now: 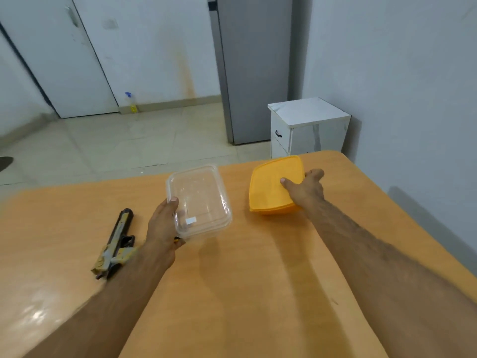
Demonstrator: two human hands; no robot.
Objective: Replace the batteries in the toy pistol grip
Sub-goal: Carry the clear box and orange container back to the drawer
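A dark toy pistol (pixel 116 242) with worn yellow patches lies flat on the orange table (pixel 232 280), at the left. My left hand (pixel 161 228) grips the near left corner of a clear plastic box (pixel 200 200) with a clear lid; the box looks empty apart from a small white label. My right hand (pixel 303 188) holds the right side of an orange lidded box (pixel 273 186), thumb on the lid. Both boxes sit toward the table's far edge. No batteries are visible.
Beyond the table's far edge is tiled floor, with a small white cabinet (pixel 307 125) and a grey fridge (pixel 253 68) at the back right. A spray bottle (pixel 130 102) stands by the far wall. A wall runs close along the right.
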